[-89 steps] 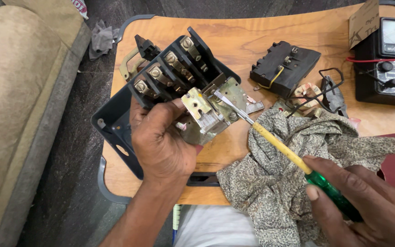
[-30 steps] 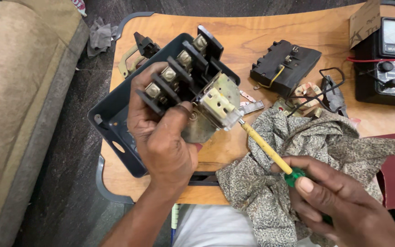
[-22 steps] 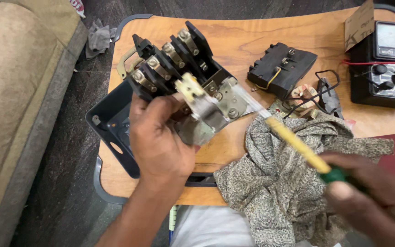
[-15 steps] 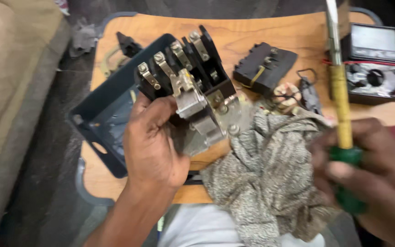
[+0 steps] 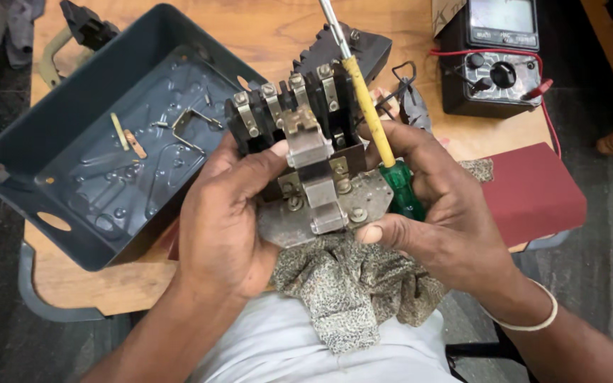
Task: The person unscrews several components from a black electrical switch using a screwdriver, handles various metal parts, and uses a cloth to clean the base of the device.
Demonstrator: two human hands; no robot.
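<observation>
Nearest the person, a speckled cloth (image 5: 352,291) lies bunched over the lap and the near edge of the wooden table (image 5: 264,28). Just above it both hands grip a black switch assembly (image 5: 306,152) with metal terminals and a grey metal base plate. The left hand (image 5: 225,213) wraps its left side, fingers curled behind it and thumb pressed on its front. The right hand (image 5: 438,202) closes on the right edge of the plate with thumb underneath, and its fingers also pinch a screwdriver (image 5: 370,117) with a yellow shaft and green handle, blade pointing away. A dark red book (image 5: 533,191) lies at the table's right edge. Toward the left edge sits an open grey metal box (image 5: 30,142) holding a few small loose metal strips and a bent bracket. At the far right corner stands a black multimeter (image 5: 498,57) with red leads.
</observation>
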